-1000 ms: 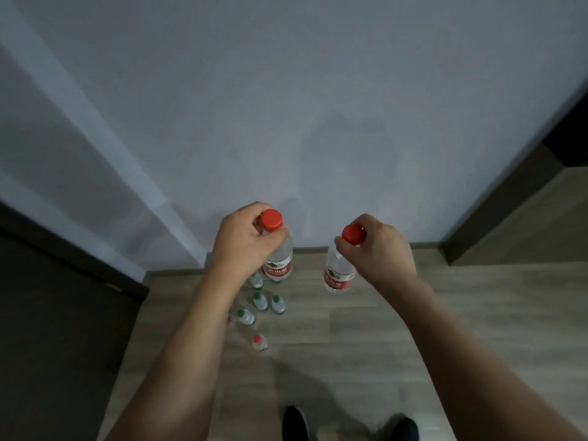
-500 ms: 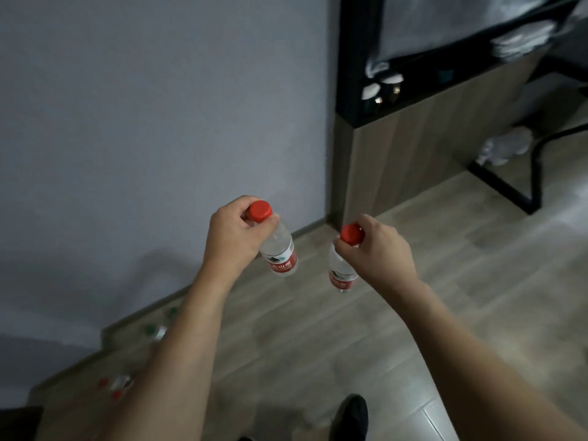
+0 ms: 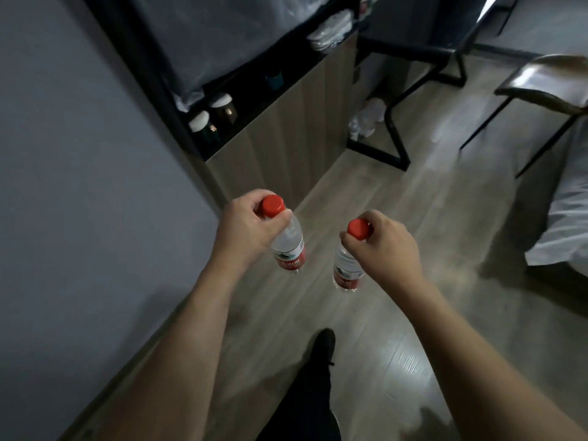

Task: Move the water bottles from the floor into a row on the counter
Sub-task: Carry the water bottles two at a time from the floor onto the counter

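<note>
Clear water bottles (image 3: pixel 288 246) (image 3: pixel 346 268), hands (image 3: pixel 246 227) (image 3: pixel 385 246) gripping necks

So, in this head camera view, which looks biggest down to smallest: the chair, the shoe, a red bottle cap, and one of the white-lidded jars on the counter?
1. Chair, partly cut off at the edge
2. Shoe
3. White-lidded jar and red cap: they look alike, and the cap is far nearer the camera, so no ranking between them.

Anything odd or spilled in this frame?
Nothing spilled. Both bottles are capped and held near the neck, left hand on one bottle, right hand on the other, hanging slightly tilted above the floor.
</note>
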A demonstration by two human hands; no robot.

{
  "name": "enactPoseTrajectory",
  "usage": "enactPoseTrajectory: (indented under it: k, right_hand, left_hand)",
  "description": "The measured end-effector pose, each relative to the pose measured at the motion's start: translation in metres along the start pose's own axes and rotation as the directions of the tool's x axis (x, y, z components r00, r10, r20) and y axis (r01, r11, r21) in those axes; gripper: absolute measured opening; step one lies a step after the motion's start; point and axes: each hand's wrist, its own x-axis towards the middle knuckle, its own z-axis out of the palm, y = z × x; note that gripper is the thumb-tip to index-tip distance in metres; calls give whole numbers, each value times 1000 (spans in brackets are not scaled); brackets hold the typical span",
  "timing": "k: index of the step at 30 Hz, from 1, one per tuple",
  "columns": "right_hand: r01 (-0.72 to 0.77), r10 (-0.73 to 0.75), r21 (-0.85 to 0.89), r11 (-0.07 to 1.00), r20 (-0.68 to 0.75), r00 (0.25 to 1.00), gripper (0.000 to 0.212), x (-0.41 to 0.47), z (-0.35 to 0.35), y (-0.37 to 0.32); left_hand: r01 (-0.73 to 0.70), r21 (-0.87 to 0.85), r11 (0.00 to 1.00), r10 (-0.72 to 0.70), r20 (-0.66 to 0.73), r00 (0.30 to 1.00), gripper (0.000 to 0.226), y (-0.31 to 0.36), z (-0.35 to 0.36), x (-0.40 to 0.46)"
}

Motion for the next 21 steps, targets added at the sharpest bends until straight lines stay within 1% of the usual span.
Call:
enactPoseTrajectory:
  k: [4,9,12,17,21]
  right_hand:
    - [-72,70,-26,997,-49,996,23,53,-23,32]
    - [-148,140,-63,987,-121,983,21,131,-55,65]
    - [-176,165,-63,982,-158,974,23,174,-77,79]
    - [-213,210,15,977,-234,949,27,248,-120,115]
    - [-227,223,17,974,-250,942,29,308,-150,157]
  left_hand:
    - [-37,-53,998,42,108,993,13,10,59,63]
    - [-139,-61,988,149,212,966,12,26,133,149]
    - [-171,-67,983,182,232,955,13,44,166,195]
    - [-245,-64,967,253,258,932,13,86,234,270]
    - [-252,-49,966,256,260,931,14,110,298,315]
